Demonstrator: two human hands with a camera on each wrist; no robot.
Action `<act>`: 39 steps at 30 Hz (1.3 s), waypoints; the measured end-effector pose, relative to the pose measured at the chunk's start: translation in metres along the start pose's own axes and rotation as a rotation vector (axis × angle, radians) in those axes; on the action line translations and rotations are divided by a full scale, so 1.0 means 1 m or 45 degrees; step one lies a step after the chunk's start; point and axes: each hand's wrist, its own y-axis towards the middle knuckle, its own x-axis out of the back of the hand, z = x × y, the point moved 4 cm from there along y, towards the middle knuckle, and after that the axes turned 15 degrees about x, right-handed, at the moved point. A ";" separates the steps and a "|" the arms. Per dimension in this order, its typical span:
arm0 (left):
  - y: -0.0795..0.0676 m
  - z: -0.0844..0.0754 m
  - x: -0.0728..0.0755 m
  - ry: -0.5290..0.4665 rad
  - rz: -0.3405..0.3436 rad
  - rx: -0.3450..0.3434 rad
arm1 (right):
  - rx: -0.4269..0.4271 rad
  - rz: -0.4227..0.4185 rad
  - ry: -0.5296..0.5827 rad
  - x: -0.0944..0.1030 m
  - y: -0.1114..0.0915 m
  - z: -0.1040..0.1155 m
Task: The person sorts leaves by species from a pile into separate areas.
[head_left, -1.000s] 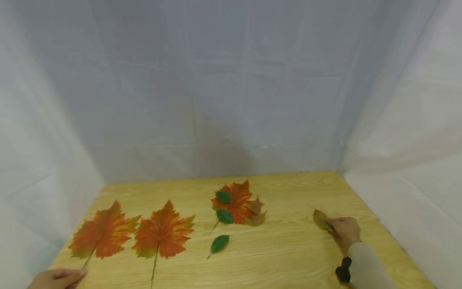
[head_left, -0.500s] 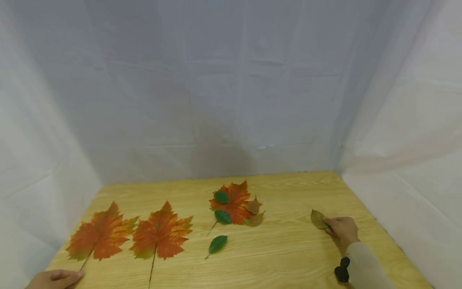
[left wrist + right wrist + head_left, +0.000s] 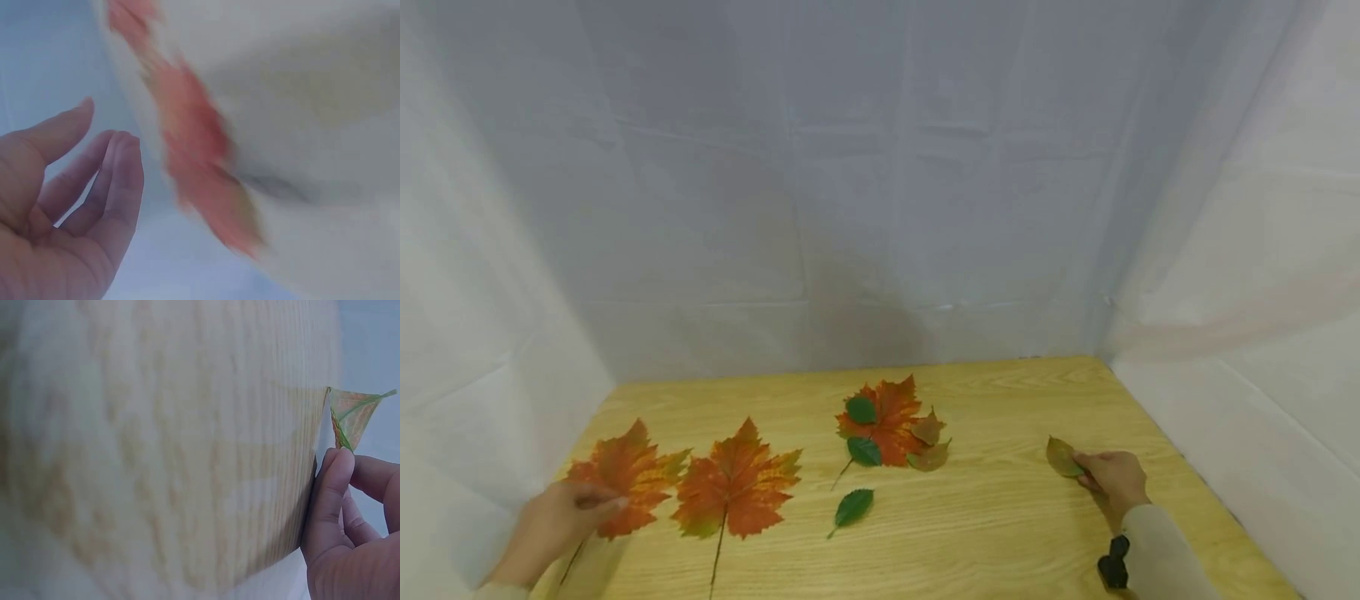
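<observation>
Over the lower left part of the leftmost orange maple leaf (image 3: 636, 471) hovers my left hand (image 3: 561, 517). In the left wrist view, its thumb and loosely bent fingers stand apart with nothing between them, and the maple leaf (image 3: 194, 131) is blurred beside them. My right hand (image 3: 1116, 479), at the right of the table, pinches a small brownish-green leaf (image 3: 1063, 457) by its edge between thumb and fingers. The right wrist view shows that leaf (image 3: 355, 415) jutting past the fingertips. A second large orange maple leaf (image 3: 737, 479) lies right of the first, its stem pointing toward me.
Farther back lies a smaller red-orange maple leaf (image 3: 895, 417). Two green leaves (image 3: 863, 451) and two brownish leaves (image 3: 929, 457) overlap it. One green leaf (image 3: 853, 506) lies in front, on the wooden table (image 3: 970, 533). White sheeting (image 3: 850, 208) encloses the back and sides.
My left hand has let go of the leftmost maple leaf's stem and moved up and right over its blade. My right hand, still pinching the small leaf, has hardly moved.
</observation>
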 end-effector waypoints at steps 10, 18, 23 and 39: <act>0.013 -0.185 -0.051 -0.456 -0.026 -0.333 | -0.044 -0.024 0.038 0.000 0.000 0.000; 0.013 -0.290 -0.131 -0.746 0.184 -0.312 | -0.036 -0.026 0.050 -0.001 -0.001 0.001; 0.012 -0.313 -0.166 -0.829 0.180 -0.233 | -0.033 -0.035 0.053 -0.001 0.000 -0.001; 0.026 -0.320 -0.209 -1.128 0.330 0.129 | -0.004 -0.033 0.005 -0.001 0.000 -0.002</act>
